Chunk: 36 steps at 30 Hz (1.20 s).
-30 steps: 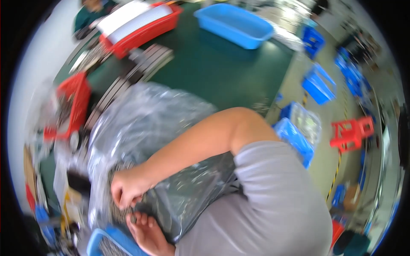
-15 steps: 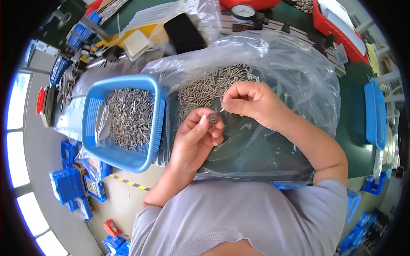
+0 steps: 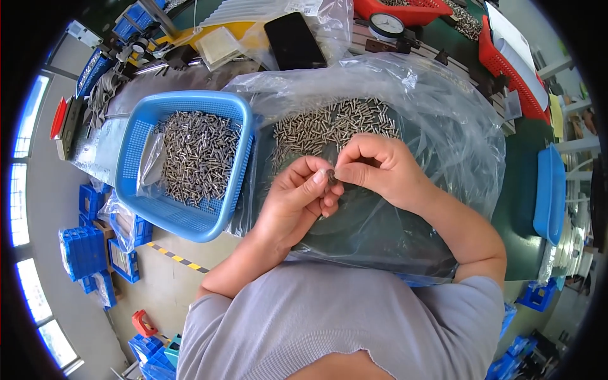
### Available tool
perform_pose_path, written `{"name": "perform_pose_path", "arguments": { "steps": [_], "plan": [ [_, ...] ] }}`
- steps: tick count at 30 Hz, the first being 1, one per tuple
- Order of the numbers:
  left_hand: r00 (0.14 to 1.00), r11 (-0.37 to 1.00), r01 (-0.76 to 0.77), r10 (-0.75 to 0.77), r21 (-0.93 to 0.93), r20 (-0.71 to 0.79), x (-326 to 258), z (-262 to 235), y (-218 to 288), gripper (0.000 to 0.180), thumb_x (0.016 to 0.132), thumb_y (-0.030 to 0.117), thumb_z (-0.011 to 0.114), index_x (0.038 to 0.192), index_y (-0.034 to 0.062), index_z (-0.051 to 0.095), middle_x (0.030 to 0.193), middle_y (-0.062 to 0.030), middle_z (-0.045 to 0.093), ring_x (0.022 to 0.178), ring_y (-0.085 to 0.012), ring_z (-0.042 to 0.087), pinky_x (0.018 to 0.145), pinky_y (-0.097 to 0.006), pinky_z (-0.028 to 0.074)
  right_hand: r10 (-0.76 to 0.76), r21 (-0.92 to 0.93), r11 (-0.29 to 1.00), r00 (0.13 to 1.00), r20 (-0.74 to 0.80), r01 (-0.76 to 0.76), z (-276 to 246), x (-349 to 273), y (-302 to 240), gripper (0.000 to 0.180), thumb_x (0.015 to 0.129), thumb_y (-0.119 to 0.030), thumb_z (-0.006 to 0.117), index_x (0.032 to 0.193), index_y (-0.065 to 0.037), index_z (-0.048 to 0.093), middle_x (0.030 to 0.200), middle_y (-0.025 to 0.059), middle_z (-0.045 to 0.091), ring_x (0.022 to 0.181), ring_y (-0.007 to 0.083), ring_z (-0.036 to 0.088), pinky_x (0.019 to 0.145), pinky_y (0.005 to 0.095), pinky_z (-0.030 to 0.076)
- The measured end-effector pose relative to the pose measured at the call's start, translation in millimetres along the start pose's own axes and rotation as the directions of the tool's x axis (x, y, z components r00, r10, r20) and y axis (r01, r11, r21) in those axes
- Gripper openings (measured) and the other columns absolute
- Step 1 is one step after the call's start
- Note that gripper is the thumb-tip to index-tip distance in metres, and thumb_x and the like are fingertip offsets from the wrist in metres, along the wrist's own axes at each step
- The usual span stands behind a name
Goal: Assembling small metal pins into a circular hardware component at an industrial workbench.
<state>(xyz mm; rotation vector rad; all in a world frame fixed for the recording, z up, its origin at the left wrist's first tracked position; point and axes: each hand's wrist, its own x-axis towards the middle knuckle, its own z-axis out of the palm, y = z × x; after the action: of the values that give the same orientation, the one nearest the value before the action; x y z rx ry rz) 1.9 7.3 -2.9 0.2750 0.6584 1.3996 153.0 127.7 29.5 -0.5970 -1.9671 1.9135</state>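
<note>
My left hand (image 3: pixel 286 206) is closed around a small, dark, round metal piece (image 3: pixel 330 177), gripped between thumb and fingers. At that piece, the fingertips of my right hand (image 3: pixel 387 170) are pinched together; whatever they hold is hidden now, though a thin metal pin showed there earlier. Both hands meet just in front of a loose pile of small metal pins (image 3: pixel 342 125) spread on a clear plastic bag (image 3: pixel 437 139). To their left stands a blue plastic basket (image 3: pixel 128 152) holding many similar pins (image 3: pixel 199 155) and a clear plastic bag.
Behind the bag lie a black phone (image 3: pixel 294 41), a pale square packet (image 3: pixel 218 48) and a dial gauge (image 3: pixel 386 25). Red trays (image 3: pixel 500 60) stand at the back and far right. A blue tray (image 3: pixel 550 196) sits along the table's right side.
My right hand has come down and left, its fingertips now at the round piece. My left hand stays closed on that piece. The whole view has shifted slightly.
</note>
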Motion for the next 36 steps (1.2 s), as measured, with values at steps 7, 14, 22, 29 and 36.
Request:
{"name": "perform_pose_path", "arguments": {
  "steps": [7,14,22,29,36],
  "plan": [
    [0.997,0.998,0.051,-0.053,0.037,0.063,-3.6,-3.6,0.0,0.018,0.089,0.019,0.063,0.098,0.0049,0.056,0.081,-0.0068,0.062,0.065,-0.01,0.057,0.058,-0.023,0.044,-0.28,-0.245,0.925,0.957,0.077,0.29,3.6,2.0,6.9,0.018,0.076,-0.012,0.074,0.088,-0.007,0.062,0.086,0.0005,0.054,0.072,0.01,0.051,0.061,0.0222,0.041],
    [1.0,0.998,0.017,-0.018,0.06,0.022,-4.7,4.6,-0.9,0.021,0.092,0.021,0.059,0.103,0.0039,0.055,0.086,-0.0054,0.061,0.075,-0.011,0.058,0.066,-0.025,0.047,-0.314,-0.363,0.885,0.949,-0.003,0.292,4.3,-3.6,-3.2,0.019,0.071,-0.007,0.075,0.083,-0.005,0.059,0.081,0.0042,0.056,0.075,0.0179,0.056,0.066,0.0284,0.046],
    [0.998,0.993,-0.04,0.045,-0.111,0.038,-1.5,-3.3,2.4,0.016,0.094,0.019,0.054,0.102,0.0049,0.054,0.096,-0.0095,0.059,0.078,-0.0116,0.053,0.065,-0.025,0.045,-0.346,-0.437,0.851,0.937,-0.047,0.292,-12.3,2.6,-5.4,0.008,0.08,-0.008,0.068,0.085,-0.004,0.063,0.08,0.0048,0.058,0.074,0.018,0.056,0.065,0.0277,0.045],
    [0.997,0.982,-0.049,0.058,-0.181,0.046,-1.5,-6.6,2.3,0.013,0.094,0.018,0.054,0.101,0.0071,0.054,0.095,-0.0079,0.058,0.077,-0.0105,0.049,0.064,-0.025,0.041,-0.281,-0.75,0.624,0.959,0.045,0.218,-27.2,3.3,1.7,0.018,0.069,-0.004,0.071,0.084,-0.005,0.063,0.081,0.0063,0.056,0.077,0.0245,0.057,0.068,0.0333,0.047],
    [0.998,0.983,-0.032,0.041,-0.18,0.048,-2.7,-6.5,2.1,0.013,0.094,0.017,0.053,0.102,0.0074,0.054,0.095,-0.008,0.058,0.076,-0.01,0.05,0.063,-0.025,0.04,-0.36,-0.833,0.44,0.916,0.179,0.335,-16.9,8.7,9.8,0.018,0.064,-0.01,0.073,0.076,-0.007,0.06,0.077,0.0049,0.053,0.077,0.0244,0.056,0.067,0.0373,0.045]
  ]
}}
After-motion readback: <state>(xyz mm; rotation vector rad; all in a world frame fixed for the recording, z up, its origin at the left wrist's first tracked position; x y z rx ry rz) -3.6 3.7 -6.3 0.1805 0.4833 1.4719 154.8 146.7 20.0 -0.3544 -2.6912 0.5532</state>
